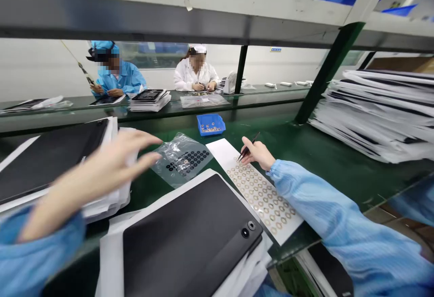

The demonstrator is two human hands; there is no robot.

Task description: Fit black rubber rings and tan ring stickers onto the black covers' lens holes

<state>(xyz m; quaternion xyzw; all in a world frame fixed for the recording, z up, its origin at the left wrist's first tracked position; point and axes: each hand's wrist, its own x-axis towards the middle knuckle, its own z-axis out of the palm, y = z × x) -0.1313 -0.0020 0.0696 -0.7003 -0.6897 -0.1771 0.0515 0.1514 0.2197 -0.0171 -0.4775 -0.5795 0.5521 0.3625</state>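
Note:
My right hand (258,153) is closed round black tweezers (248,147), their tips touching the far end of a white sheet of small gold rings (267,200). My left hand (111,163) hovers with fingers stretched out and apart, holding nothing, above the edge of a stack of dark panels (50,157) on the left. A black tablet back cover (190,238) with two camera holes lies on white sheets right in front of me. Between the hands lies a clear bag of black rings (185,159).
A small blue tray (210,124) of parts sits further back on the green bench. A tall stack of white sheets (379,116) fills the right side. Two people in work coats sit at the opposite bench, with more stacked panels (149,99) by them. A shelf runs overhead.

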